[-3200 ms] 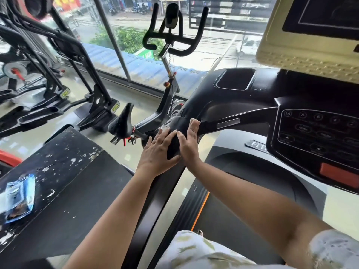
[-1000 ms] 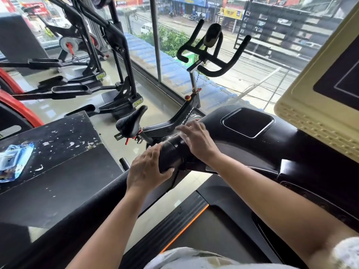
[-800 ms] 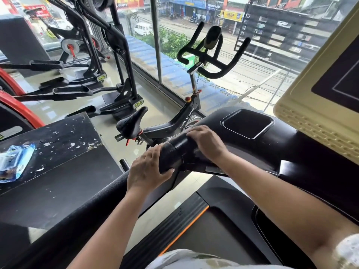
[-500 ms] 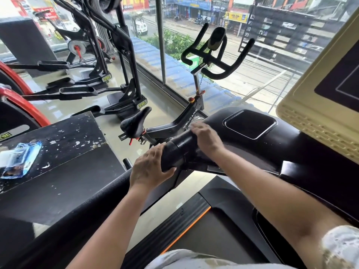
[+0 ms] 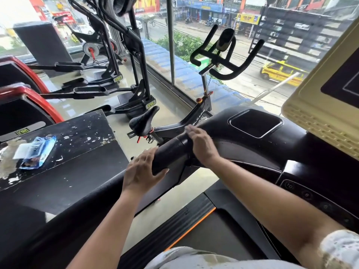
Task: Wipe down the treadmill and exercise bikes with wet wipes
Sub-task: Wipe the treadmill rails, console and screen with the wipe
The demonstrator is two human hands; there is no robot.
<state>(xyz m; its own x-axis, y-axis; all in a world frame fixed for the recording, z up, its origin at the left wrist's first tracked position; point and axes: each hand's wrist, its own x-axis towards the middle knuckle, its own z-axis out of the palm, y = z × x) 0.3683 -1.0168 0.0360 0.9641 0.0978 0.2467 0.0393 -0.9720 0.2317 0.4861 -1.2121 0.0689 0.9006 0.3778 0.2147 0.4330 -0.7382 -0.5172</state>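
I stand on a black treadmill; its belt is below me and its console tray is to the right. My left hand grips the end of the left handrail, thumb wrapped round its side. My right hand lies over the rail where it meets the console arm, palm down, fingers nearly straight. No wipe shows under either hand. A blue wet wipes pack lies on a scuffed black platform to the left. Beyond the rail stands a black exercise bike, with its saddle and its handlebars in view.
A yellowed screen housing hangs at upper right above the button panel. Elliptical trainers stand at the back left by the glass wall. Red machine frames sit at far left.
My right hand has slid a short way back and forth over the rail joint. My left hand has kept its hold on the rail end. The view has shifted slightly.
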